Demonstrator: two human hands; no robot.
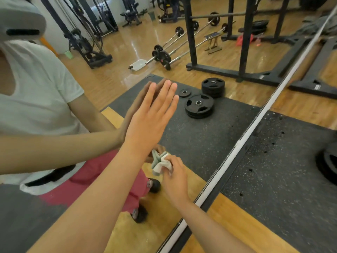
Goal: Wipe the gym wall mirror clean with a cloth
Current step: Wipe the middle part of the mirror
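Observation:
The wall mirror (113,52) fills the left and middle of the head view and ends at a white bottom strip (242,143) that runs diagonally. My left hand (151,117) lies flat against the glass with straight fingers, meeting its own reflection. Lower down, my right hand (175,178) grips a small crumpled pale green and white cloth (160,162) and holds it against the glass near the mirror's lower edge. My reflection, in a white shirt and red shorts, shows on the left.
Reflected in the glass are stacked black weight plates (199,105), barbells (175,50) and a black rack (244,33). To the right of the strip lie the real black rubber mat (284,170), wooden floor (246,225) and a weight plate (328,163) at the frame's edge.

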